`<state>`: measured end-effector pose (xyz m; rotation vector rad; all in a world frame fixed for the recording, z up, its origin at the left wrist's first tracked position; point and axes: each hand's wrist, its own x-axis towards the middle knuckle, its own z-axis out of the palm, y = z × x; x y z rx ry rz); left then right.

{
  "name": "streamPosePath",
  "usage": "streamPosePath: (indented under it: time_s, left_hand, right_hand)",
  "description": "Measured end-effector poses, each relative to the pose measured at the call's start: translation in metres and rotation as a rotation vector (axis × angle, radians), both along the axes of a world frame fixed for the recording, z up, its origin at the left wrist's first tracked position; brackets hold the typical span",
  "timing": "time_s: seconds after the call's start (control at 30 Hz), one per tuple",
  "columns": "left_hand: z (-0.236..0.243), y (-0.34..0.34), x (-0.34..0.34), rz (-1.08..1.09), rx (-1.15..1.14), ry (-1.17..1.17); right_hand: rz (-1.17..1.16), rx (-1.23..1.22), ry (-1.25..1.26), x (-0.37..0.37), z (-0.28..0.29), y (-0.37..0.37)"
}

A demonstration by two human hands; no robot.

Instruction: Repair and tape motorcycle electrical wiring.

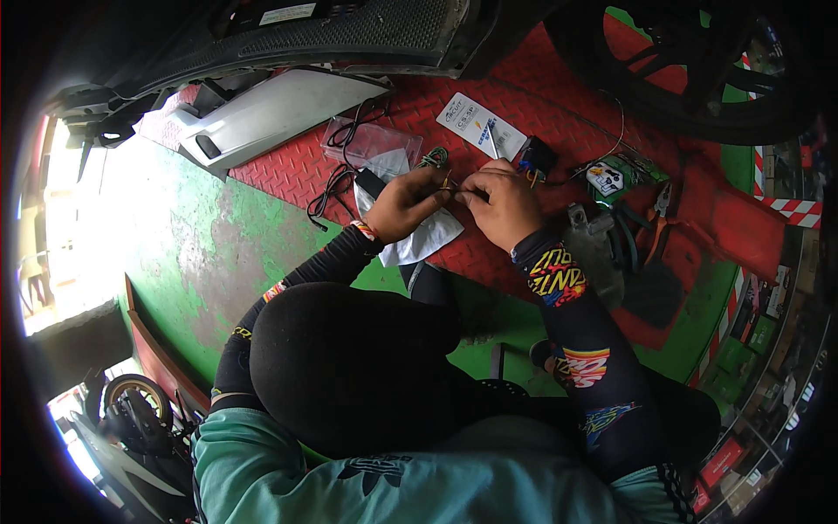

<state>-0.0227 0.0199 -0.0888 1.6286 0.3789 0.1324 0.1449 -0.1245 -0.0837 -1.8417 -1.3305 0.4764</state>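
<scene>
My left hand (406, 201) and my right hand (502, 201) meet over the red checkered platform, both with fingers pinched on thin wires (450, 184). Green coiled wire (434, 157) lies just above them. Right of my right fingers is a black box-shaped component (539, 154) with wires, below a white printed card (476, 118). A white cloth (419, 240) lies under my left hand, near a clear plastic case (367, 138) and black cables (332, 196). A green-and-white item (611, 179), orange-handled pliers (655, 240) and dark-handled pliers (627, 236) lie at the right.
Dark vehicle bodywork (367, 44) overhangs the top, with a silver panel (253, 113) beneath and a black wheel (742, 109) at upper right. Green floor (188, 253) borders the red platform (262, 175). A motorbike (140, 419) stands at lower left; boxes (759, 336) line the right edge.
</scene>
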Motion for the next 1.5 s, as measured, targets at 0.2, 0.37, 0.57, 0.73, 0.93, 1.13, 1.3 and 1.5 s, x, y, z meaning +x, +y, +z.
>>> streamPosePath:
  time_s: [0.2,0.37,0.57,0.73,0.93,1.13,1.3,1.5]
  left_hand:
    - [0.002,0.004,-0.003,0.035,-0.174,0.094]
    - [0.001,0.004,-0.001,0.061,-0.133,0.005]
    - [-0.001,0.008,-0.001,0.044,-0.157,-0.024]
    - [0.001,0.004,0.001,0.094,-0.199,-0.003]
    - [0.002,0.006,-0.001,0.136,-0.272,-0.065]
    - [-0.001,0.006,0.003,0.144,-0.304,-0.066]
    - [0.001,0.007,0.004,0.143,-0.196,-0.038]
    - [0.003,0.006,0.003,0.144,-0.210,-0.015]
  right_hand:
    - [0.005,0.065,0.002,0.003,0.004,-0.001]
    - [0.040,0.021,0.048,-0.002,0.012,-0.002]
    - [0.054,0.066,0.195,-0.008,0.006,-0.001]
    - [-0.058,0.079,0.300,-0.010,-0.006,0.001]
    - [-0.050,0.050,0.304,-0.010,0.002,0.006]
    - [-0.017,0.115,0.302,-0.011,0.002,0.008]
    - [0.060,0.268,0.017,-0.010,0.000,-0.001]
    - [0.177,0.173,-0.232,-0.002,-0.006,-0.010]
